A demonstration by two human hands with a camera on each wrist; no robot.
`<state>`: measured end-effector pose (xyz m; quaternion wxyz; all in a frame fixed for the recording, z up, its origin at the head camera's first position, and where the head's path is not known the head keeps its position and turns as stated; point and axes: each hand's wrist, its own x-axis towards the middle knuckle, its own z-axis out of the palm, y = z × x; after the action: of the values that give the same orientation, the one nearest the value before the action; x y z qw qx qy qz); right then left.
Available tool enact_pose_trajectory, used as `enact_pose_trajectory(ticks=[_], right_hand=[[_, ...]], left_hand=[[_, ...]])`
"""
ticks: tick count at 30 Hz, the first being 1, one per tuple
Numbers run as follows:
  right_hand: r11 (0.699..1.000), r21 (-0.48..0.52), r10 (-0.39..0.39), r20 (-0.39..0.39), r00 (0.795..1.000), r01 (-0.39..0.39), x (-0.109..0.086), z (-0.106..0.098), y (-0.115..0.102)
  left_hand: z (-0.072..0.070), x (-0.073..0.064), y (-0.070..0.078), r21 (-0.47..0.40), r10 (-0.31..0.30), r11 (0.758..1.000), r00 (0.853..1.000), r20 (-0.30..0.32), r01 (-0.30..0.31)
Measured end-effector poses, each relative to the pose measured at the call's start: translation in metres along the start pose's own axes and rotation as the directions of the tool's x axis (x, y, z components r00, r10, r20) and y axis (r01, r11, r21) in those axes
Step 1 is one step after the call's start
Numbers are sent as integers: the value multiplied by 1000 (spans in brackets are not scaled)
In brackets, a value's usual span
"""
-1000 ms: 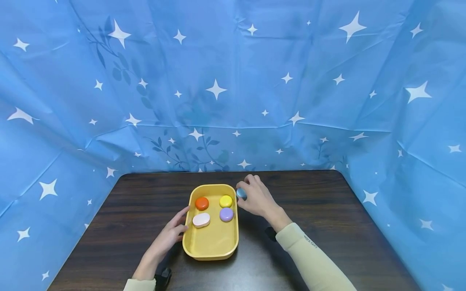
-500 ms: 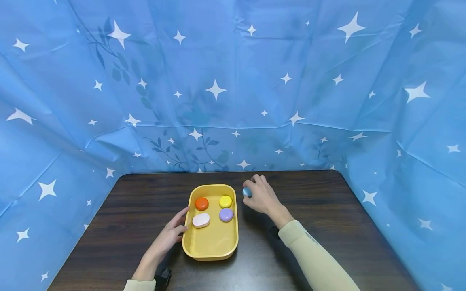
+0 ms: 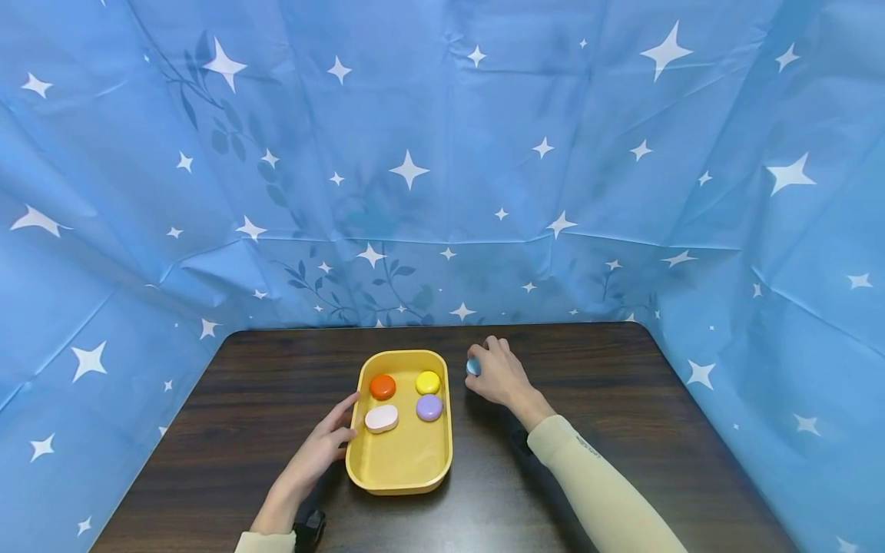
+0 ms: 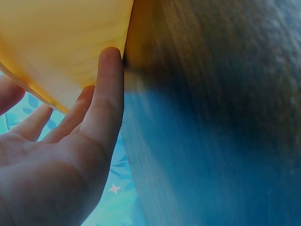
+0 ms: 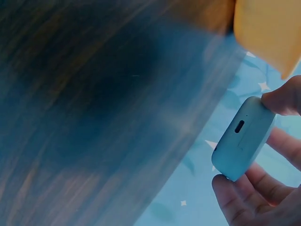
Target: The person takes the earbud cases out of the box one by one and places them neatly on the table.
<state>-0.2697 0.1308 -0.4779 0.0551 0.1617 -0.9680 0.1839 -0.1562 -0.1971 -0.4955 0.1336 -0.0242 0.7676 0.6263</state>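
Note:
In the head view my right hand (image 3: 502, 380) holds a light blue earbud charging case (image 3: 473, 367) beside the upper right of a yellow tray (image 3: 399, 489). The right wrist view shows this case (image 5: 247, 136) pinched between thumb and fingertips, its small charging port facing the camera. My left hand (image 3: 314, 455) rests against the tray's left side; the left wrist view has its fingers fairly straight along the wall. Inside the tray lie an orange round case (image 3: 382, 387), a yellow one (image 3: 428, 382), a purple one (image 3: 429, 408) and a pale pink oval one (image 3: 382, 418).
The tray stands on a dark wood-grain table (image 3: 594, 430) with rounded far corners. A blue curtain (image 3: 442, 192) with white stars hangs behind the table and along both sides.
My right hand has moved right, away from the tray's edge, with the light blue case, and dipped slightly toward the table. The left hand and the tray have stayed put.

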Motion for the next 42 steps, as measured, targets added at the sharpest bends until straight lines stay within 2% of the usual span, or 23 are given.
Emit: enact_pose_trajectory(ticks=[13,24,42], right_hand=[[998,-49,51,80,995,-47,5,13,7],[996,-70,65,103,993,-58,5,23,15],[996,-78,59,121,991,-49,4,18,17]], left_hand=[[0,0,0,-2,-7,1000,1000,-5,7],[-1,1,-2,-5,-7,1000,1000,-4,7],[-1,0,-3,-8,10,1000,1000,5,-10]])
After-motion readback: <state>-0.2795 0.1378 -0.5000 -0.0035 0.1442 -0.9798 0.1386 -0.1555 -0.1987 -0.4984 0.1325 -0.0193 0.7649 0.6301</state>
